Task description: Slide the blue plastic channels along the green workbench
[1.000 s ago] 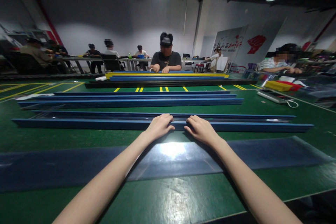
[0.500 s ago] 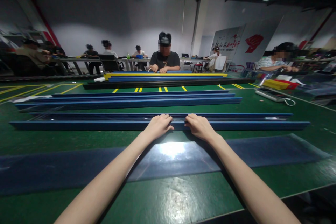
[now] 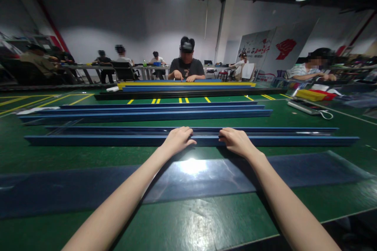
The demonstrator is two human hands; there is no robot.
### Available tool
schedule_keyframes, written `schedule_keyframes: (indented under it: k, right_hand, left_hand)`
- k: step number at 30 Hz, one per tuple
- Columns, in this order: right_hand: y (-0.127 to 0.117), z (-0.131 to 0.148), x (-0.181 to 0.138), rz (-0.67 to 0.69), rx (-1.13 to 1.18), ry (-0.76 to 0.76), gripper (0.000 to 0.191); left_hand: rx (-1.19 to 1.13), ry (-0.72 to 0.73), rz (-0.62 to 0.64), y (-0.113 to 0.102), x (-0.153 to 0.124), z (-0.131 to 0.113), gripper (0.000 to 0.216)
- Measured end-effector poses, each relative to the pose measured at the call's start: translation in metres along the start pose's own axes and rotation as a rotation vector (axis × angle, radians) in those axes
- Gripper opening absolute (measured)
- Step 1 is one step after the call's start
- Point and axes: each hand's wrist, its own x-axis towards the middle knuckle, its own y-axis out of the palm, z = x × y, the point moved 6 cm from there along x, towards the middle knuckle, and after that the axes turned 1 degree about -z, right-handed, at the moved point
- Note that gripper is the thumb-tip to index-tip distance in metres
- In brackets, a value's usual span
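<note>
A long blue channel-shaped strip (image 3: pixel 118 140) lies across the green table (image 3: pixel 206 219) in front of me. My left hand (image 3: pixel 178 140) rests on its near wall at the middle, fingers curled over the edge. About a hand's width to the right, my right hand (image 3: pixel 237 141) grips the same wall in the same way. A dark blue glossy sheet (image 3: pixel 294 172) lies flat on the table under my forearms, nearer to me than the strip.
More blue strips (image 3: pixel 147 114) lie in a row farther back. Beyond them a person (image 3: pixel 186 66) works on a blue and yellow stack (image 3: pixel 188 85). A white power strip (image 3: pixel 306 107) and a yellow and red item (image 3: pixel 315 95) sit at the right. Other people sit at tables behind.
My right hand has slid to the right along the strip, widening the gap between my hands. The strip itself has shifted a little to the right. My left hand has stayed put.
</note>
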Motion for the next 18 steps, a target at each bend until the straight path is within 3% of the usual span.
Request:
schedule_keyframes:
  k: [7, 18]
  right_hand:
    - [-0.001, -0.021, -0.010, 0.013, 0.031, 0.078, 0.011]
    - [-0.003, -0.019, -0.012, 0.010, 0.015, 0.085, 0.014]
  left_hand:
    - [0.034, 0.016, -0.004, 0.003, 0.000, 0.001, 0.024]
    - [0.064, 0.011, 0.003, 0.001, 0.000, -0.003, 0.021]
